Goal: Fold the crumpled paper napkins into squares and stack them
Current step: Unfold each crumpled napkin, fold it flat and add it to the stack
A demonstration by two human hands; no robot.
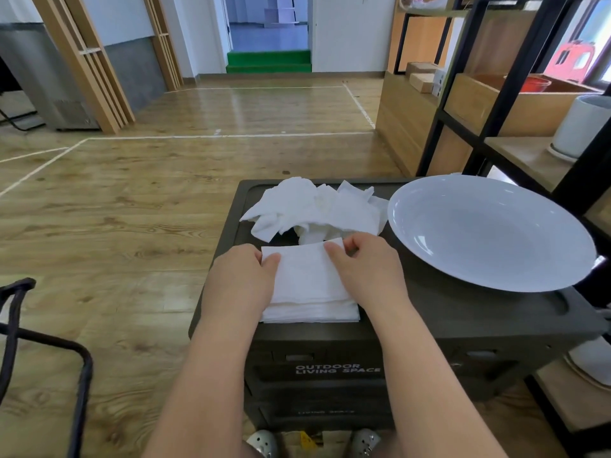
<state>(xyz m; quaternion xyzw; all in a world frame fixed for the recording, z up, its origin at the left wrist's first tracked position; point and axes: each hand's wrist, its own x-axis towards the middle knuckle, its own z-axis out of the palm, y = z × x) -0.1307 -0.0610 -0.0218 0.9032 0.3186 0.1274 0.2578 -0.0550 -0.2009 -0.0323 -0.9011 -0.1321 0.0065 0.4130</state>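
A white folded napkin [305, 274] lies on top of a stack of folded napkins [310, 312] at the near edge of a dark box lid [429, 312]. My left hand [241, 279] pinches the top napkin's far left corner. My right hand [367, 267] pinches its far right edge, fingers curled over the paper. Behind the stack, a heap of crumpled white napkins [310, 209] rests at the far side of the lid.
A large white plate [489, 233] sits on the right of the lid, close to my right hand. Black metal shelving [496, 104] with a white pot stands to the right. A black chair frame [49, 345] is on the left over the wooden floor.
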